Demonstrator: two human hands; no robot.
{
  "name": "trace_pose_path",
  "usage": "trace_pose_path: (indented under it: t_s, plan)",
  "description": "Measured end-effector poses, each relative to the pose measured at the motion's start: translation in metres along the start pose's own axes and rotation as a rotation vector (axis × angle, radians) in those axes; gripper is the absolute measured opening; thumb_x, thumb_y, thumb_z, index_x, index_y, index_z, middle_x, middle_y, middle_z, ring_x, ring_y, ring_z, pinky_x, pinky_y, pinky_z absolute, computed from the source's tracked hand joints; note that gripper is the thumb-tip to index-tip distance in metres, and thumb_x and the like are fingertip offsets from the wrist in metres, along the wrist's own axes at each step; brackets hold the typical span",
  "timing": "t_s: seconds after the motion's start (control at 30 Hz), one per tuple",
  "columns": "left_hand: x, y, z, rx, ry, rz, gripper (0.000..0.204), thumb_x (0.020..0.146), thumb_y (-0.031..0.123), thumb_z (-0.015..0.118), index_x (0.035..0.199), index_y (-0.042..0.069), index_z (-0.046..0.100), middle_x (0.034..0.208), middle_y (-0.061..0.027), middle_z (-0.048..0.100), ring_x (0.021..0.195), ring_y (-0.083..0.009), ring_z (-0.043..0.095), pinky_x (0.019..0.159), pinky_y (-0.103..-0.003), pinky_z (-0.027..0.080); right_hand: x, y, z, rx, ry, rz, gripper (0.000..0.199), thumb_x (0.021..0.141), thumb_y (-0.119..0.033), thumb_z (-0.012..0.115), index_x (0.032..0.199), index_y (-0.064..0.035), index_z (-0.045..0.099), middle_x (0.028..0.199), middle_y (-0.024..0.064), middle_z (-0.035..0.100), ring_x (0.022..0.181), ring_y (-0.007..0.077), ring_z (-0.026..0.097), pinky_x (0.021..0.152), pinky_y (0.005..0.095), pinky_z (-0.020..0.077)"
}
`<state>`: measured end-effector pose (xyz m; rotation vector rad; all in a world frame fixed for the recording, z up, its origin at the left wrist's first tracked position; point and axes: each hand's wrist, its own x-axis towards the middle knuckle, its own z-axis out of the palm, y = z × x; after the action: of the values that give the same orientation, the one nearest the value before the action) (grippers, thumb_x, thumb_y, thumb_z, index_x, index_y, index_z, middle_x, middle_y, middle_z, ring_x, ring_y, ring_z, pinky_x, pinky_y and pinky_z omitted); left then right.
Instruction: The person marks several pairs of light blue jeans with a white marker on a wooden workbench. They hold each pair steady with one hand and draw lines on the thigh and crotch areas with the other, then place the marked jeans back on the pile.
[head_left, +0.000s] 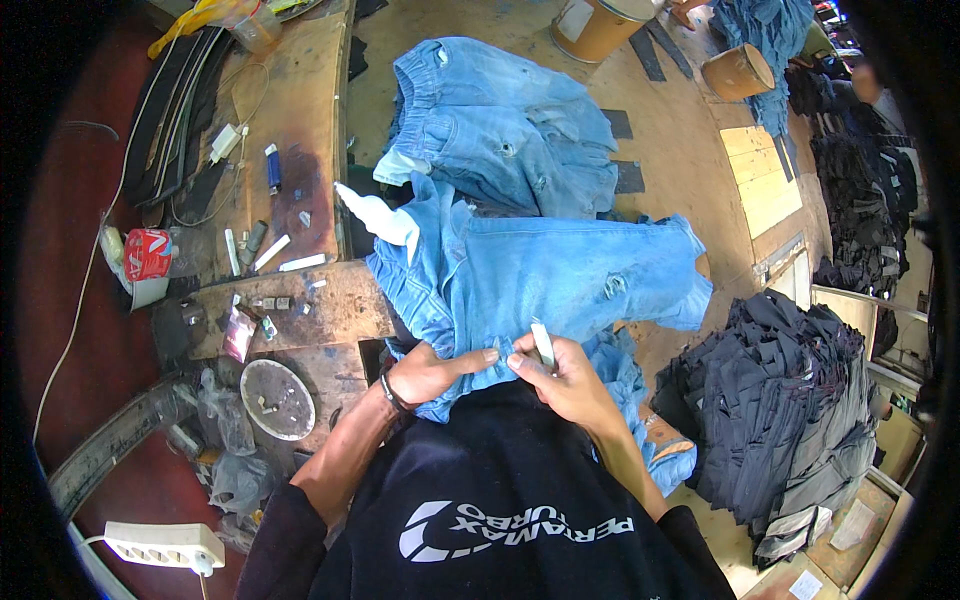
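Note:
A pair of light-blue denim trousers lies across my lap, its elastic waist to the left and a worn, frayed patch on the leg. My left hand is closed on a fold of the denim, thumb pointing right. Close beside it, my right hand holds a short white stick upright between its fingers. The right thumb and fingertip pinch at the same fold, near a small frayed spot. A white cloth strip sticks out at the waist.
Another pair of blue denim trousers lies just beyond. At left, a wooden table carries a blue lighter, several white sticks and a charger. A round metal dish stands nearer. Right: a pile of dark garments. Lower left: a power strip.

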<state>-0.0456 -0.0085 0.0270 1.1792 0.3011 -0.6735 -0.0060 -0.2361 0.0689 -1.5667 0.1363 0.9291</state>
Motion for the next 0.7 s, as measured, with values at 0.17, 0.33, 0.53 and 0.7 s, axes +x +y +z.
trace_pose_path:
  t_s: [0.17, 0.33, 0.53, 0.7]
  plan:
    - [0.001, -0.002, 0.001, 0.015, 0.025, -0.043, 0.039, 0.096, 0.016, 0.077, 0.128, -0.003, 0.069, 0.115, -0.0067, 0.074, 0.103, -0.014, 0.068, 0.094, -0.031, 0.055, 0.001, -0.003, -0.001, -0.076, -0.061, 0.085, 0.021, 0.099, -0.021, 0.073, 0.099, -0.0011, 0.067, 0.071, -0.009, 0.047, 0.062, 0.0026, 0.04, 0.055, 0.025, 0.032]
    - [-0.001, 0.002, 0.004, 0.026, 0.051, -0.024, 0.038, 0.097, 0.017, 0.076, 0.128, -0.004, 0.069, 0.119, -0.0077, 0.073, 0.107, -0.0143, 0.066, 0.099, -0.032, 0.053, 0.004, 0.003, -0.003, 0.096, -0.099, 0.086, 0.022, 0.1, -0.022, 0.072, 0.097, -0.0017, 0.064, 0.068, -0.0085, 0.045, 0.061, 0.0024, 0.038, 0.053, 0.0261, 0.0298]
    - [-0.004, 0.007, 0.005, 0.064, 0.051, -0.067, 0.041, 0.099, 0.017, 0.074, 0.133, -0.003, 0.065, 0.124, -0.0085, 0.071, 0.113, -0.016, 0.065, 0.103, -0.035, 0.051, 0.004, 0.008, -0.003, -0.08, -0.133, -0.036, 0.023, 0.102, -0.023, 0.069, 0.095, -0.0031, 0.061, 0.067, -0.0072, 0.045, 0.057, 0.0034, 0.04, 0.051, 0.0258, 0.0315]
    - [-0.005, 0.006, 0.005, -0.029, 0.026, -0.027, 0.04, 0.1, 0.017, 0.073, 0.133, -0.003, 0.065, 0.124, -0.0084, 0.072, 0.113, -0.0163, 0.065, 0.104, -0.034, 0.051, 0.004, 0.004, -0.005, 0.103, -0.087, 0.17, 0.025, 0.103, -0.026, 0.069, 0.096, -0.0036, 0.06, 0.066, -0.0067, 0.046, 0.058, 0.0044, 0.043, 0.053, 0.0255, 0.0344]
